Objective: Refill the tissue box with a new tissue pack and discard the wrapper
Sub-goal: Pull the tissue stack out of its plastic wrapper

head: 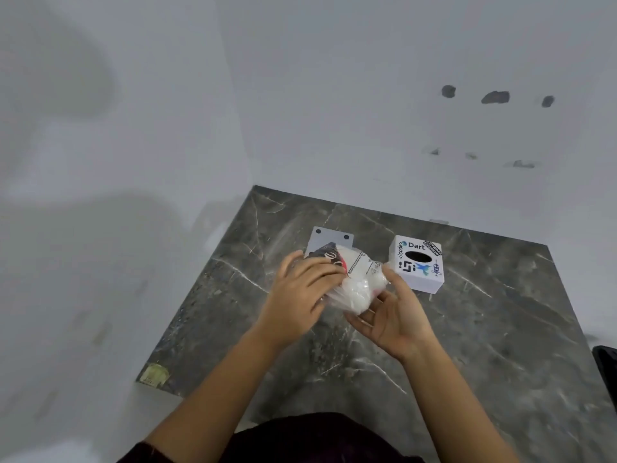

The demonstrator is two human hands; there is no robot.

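Above the dark marble table [484, 329] I hold a tissue pack [354, 279] in its clear plastic wrapper, with dark and red print at its far end. My left hand [300, 292] grips the pack's left side from above. My right hand [390, 312] cups it from below and the right, palm up. White tissues bulge out at the near end of the wrapper. The white cube tissue box [417, 264], covered in stickers and with a dark oval slot on top, stands on the table just right of the pack.
A flat white plate [329, 237] with two dark holes lies on the table behind the pack. Grey walls close in at the left and back. A yellowish sticker [155, 374] marks the table's near left corner. A dark object [606, 365] shows at the right edge.
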